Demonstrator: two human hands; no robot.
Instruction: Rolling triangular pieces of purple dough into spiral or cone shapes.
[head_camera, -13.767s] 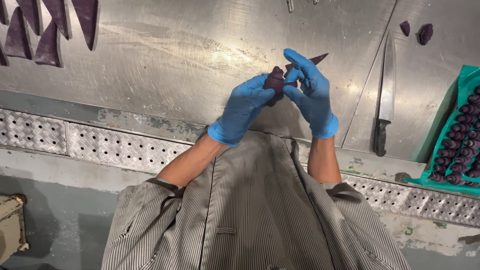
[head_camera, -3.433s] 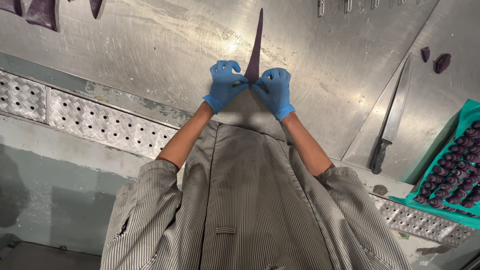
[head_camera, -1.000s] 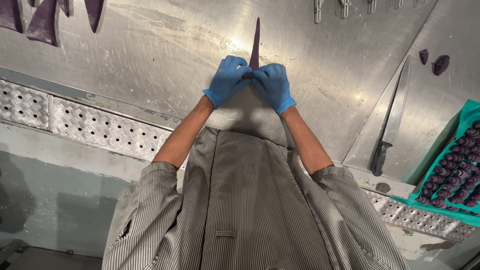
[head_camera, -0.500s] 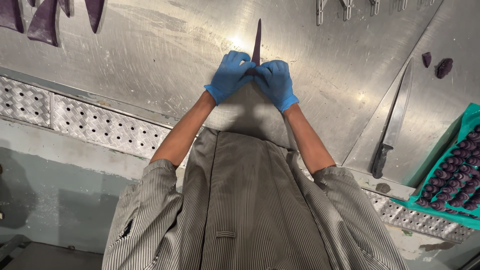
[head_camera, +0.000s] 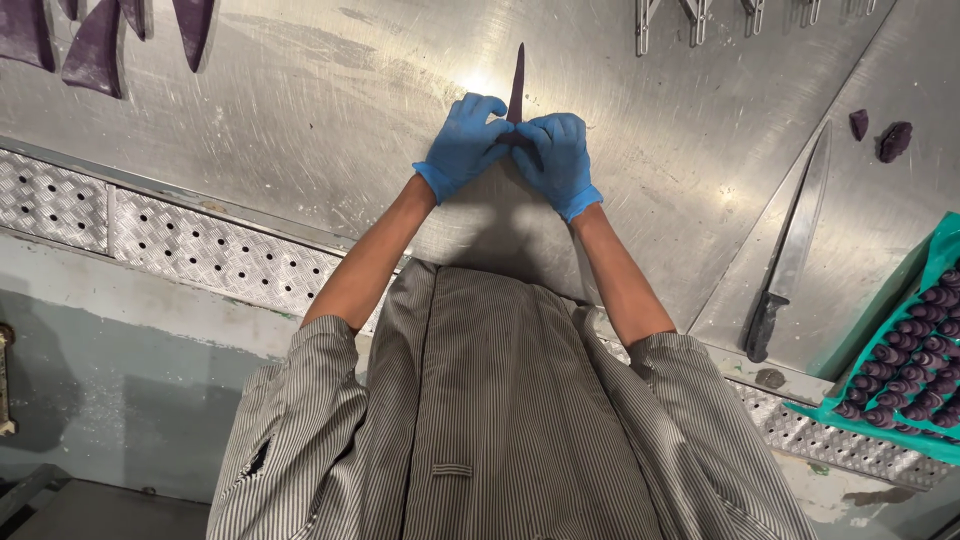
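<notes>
Head view, looking down on a brushed stainless-steel worktable (head_camera: 300, 120). The left hand (head_camera: 465, 145) and right hand (head_camera: 558, 150), both in blue disposable gloves, lie side by side with fingers curled, pressed down on the near, wide end of a long, thin, tapering strip of dark purple dough (head_camera: 516, 80); the strip lies flat on the steel and its pointed tip runs away from the person. Whether the fingertips pinch the dough edge or only press on it cannot be told — the gloves hide the contact.

Compared with the frames of the preceding seconds, the exposed length of the strip is shorter and the hands sit slightly farther up the table; this suggests that the wide end is being rolled up toward the tip, the roll itself being hidden under the fingers.

Surroundings: flat purple dough triangles (head_camera: 95, 50) at the far left edge; a long black-handled kitchen knife (head_camera: 795, 245) well to the right; two small purple dough scraps (head_camera: 880, 135) beyond its blade; a teal plastic tray (head_camera: 880, 420) of small rolled purple pieces at the right border; metal tools (head_camera: 690, 15) at the top edge — kind not discernible; a grey striped jacket (head_camera: 500, 420) fills the foreground.
</notes>
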